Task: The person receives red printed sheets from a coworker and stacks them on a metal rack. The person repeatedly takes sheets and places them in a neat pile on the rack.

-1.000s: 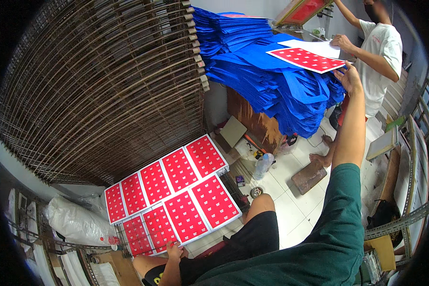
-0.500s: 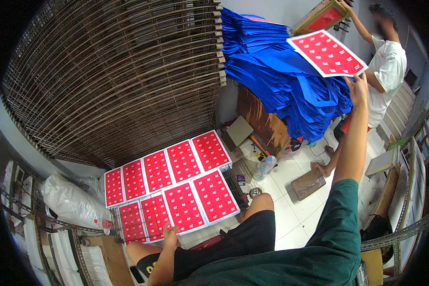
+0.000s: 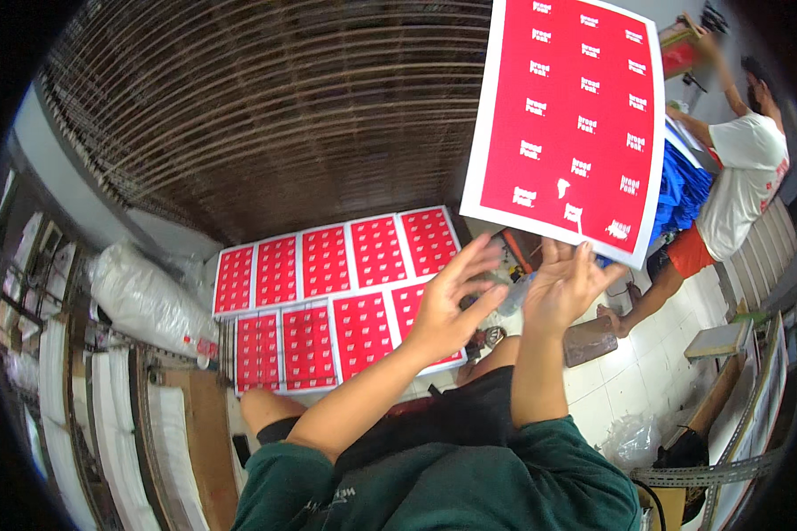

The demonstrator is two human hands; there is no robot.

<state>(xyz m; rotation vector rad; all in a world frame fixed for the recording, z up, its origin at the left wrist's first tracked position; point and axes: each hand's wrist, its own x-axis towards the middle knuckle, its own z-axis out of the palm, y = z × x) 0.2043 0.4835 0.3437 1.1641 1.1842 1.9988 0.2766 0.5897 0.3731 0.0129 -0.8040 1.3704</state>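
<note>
A red printed paper sheet (image 3: 562, 115) with a white border and rows of small white marks stands up in front of me. My right hand (image 3: 562, 288) pinches its lower edge between thumb and fingers. Just to the left, my left hand (image 3: 459, 301) is empty with its fingers spread, slightly blurred, near the sheet's lower left corner but apart from it. Below and left of my hands, several like red sheets (image 3: 359, 332) lie in two rows on a wire rack shelf, their printed faces up. My left forearm covers part of the front row.
Raised wire rack shelves (image 3: 266, 115) rise behind the laid sheets. At right, a co-worker in a white shirt (image 3: 748, 177) stands by a blue pile (image 3: 682, 195), one hand on a frame (image 3: 679, 55). A brown block (image 3: 591, 343) sits on the tiled floor; a plastic-wrapped bundle (image 3: 142, 296) lies left.
My right hand has brought the sheet from beside the co-worker to in front of me. My left hand has risen from the laid sheets toward it. The view has shifted.
</note>
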